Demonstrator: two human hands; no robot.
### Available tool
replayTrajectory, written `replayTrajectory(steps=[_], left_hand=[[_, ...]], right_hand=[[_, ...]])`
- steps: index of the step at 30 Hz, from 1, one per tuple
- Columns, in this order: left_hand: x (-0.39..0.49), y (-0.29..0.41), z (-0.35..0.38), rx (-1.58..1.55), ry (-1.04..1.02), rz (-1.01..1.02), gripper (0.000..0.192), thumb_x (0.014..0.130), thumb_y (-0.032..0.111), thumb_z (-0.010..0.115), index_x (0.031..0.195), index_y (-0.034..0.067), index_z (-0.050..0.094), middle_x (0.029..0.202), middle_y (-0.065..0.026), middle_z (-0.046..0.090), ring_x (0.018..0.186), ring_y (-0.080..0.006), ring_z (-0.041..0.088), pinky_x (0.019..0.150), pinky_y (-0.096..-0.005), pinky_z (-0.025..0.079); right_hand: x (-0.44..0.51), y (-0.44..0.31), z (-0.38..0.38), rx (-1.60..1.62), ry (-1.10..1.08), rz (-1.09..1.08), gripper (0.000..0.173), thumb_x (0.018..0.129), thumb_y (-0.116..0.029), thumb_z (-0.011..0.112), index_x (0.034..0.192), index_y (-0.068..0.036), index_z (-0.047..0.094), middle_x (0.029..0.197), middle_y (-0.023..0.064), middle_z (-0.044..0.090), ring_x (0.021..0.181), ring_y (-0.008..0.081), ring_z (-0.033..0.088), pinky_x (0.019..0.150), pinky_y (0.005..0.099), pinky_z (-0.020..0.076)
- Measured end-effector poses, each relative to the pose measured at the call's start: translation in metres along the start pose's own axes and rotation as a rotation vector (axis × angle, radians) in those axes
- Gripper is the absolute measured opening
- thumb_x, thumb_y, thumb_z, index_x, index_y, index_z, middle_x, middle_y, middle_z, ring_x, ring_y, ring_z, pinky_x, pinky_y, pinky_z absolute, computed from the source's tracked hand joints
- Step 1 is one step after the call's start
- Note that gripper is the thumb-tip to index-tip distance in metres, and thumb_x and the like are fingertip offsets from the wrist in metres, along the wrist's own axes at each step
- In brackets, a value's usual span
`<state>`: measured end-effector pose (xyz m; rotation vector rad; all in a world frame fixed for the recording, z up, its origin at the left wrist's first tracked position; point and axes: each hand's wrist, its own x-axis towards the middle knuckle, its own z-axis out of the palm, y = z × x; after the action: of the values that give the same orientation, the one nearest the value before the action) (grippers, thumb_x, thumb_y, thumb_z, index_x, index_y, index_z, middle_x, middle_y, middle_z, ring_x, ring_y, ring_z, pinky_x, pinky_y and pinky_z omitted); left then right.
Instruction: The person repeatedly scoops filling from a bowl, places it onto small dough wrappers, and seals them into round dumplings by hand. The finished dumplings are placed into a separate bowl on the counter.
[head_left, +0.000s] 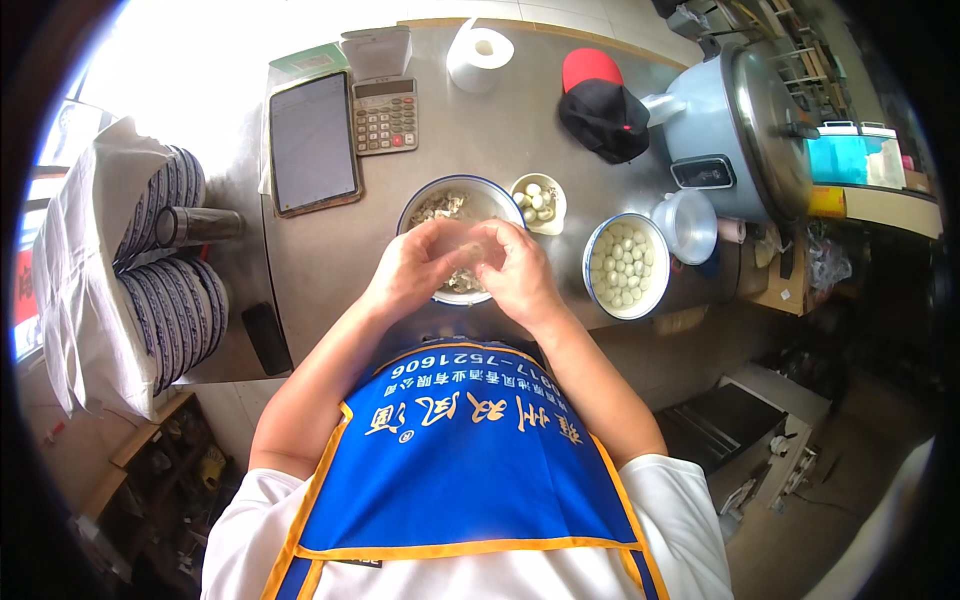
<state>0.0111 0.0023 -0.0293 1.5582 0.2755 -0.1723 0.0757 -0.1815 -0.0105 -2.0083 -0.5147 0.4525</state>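
My left hand (412, 262) and my right hand (517, 266) meet over a blue-rimmed bowl (501, 201), thumbs and fingertips close together. Between them is a small blurred thing, apparently a quail egg (471, 252), mostly hidden by the fingers. Crumbled, speckled eggshells (442, 208) lie inside this bowl. Just beyond my right hand, a small pale bowl (556, 223) holds several peeled eggs (534, 201) and dark, speckled bits. Farther right, many peeled small eggs (621, 262) fill a larger blue-rimmed white bowl (589, 277).
On the steel table (322, 255) are a tablet (313, 142), a calculator (386, 116), a paper roll (480, 60) and a cap (604, 109). A large rice cooker (705, 127) and plastic tubs (684, 229) stand right. Left are stacked plates (176, 319), a steel cup (199, 226) and a phone (266, 339).
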Motion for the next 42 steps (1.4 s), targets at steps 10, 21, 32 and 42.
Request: replayTrajectory(steps=[10, 21, 32, 42], left_hand=[[-0.009, -0.009, -0.002, -0.119, 0.097, -0.016, 0.024, 0.102, 0.006, 0.069, 0.125, -0.001, 0.068, 0.110, -0.0046, 0.075, 0.102, -0.0095, 0.067, 0.093, -0.0268, 0.055], [-0.013, -0.006, 0.005, -0.051, 0.075, -0.004, 0.031, 0.097, 0.011, 0.076, 0.127, 0.002, 0.070, 0.098, 0.0014, 0.072, 0.087, -0.0053, 0.062, 0.081, -0.0247, 0.055], [-0.017, 0.007, 0.010, 0.033, 0.061, 0.007, 0.031, 0.097, 0.017, 0.077, 0.124, 0.003, 0.071, 0.100, -0.0033, 0.076, 0.085, -0.0076, 0.064, 0.079, -0.0270, 0.056], [-0.019, 0.011, 0.000, -0.737, -0.114, 0.014, 0.032, 0.096, -0.007, 0.068, 0.128, 0.002, 0.066, 0.121, -0.0034, 0.071, 0.109, -0.0117, 0.066, 0.097, -0.0286, 0.054]], right_hand=[[-0.008, 0.013, 0.007, 0.052, 0.084, 0.079, 0.014, 0.094, -0.003, 0.074, 0.108, -0.002, 0.075, 0.104, 0.0107, 0.071, 0.083, 0.0162, 0.069, 0.075, 0.0310, 0.0575], [-0.011, -0.006, -0.001, 0.127, 0.165, -0.055, 0.009, 0.093, -0.004, 0.077, 0.100, 0.000, 0.074, 0.091, 0.0088, 0.069, 0.075, 0.0147, 0.066, 0.069, 0.0297, 0.0550], [-0.010, -0.013, -0.001, -0.002, 0.233, -0.152, 0.008, 0.086, 0.000, 0.073, 0.088, -0.001, 0.066, 0.086, 0.0111, 0.068, 0.071, 0.0195, 0.066, 0.066, 0.0330, 0.0552], [-0.009, -0.007, 0.000, 0.143, 0.162, 0.039, 0.004, 0.093, 0.001, 0.069, 0.097, 0.001, 0.070, 0.084, 0.0082, 0.069, 0.073, 0.0149, 0.066, 0.069, 0.0305, 0.0553]])
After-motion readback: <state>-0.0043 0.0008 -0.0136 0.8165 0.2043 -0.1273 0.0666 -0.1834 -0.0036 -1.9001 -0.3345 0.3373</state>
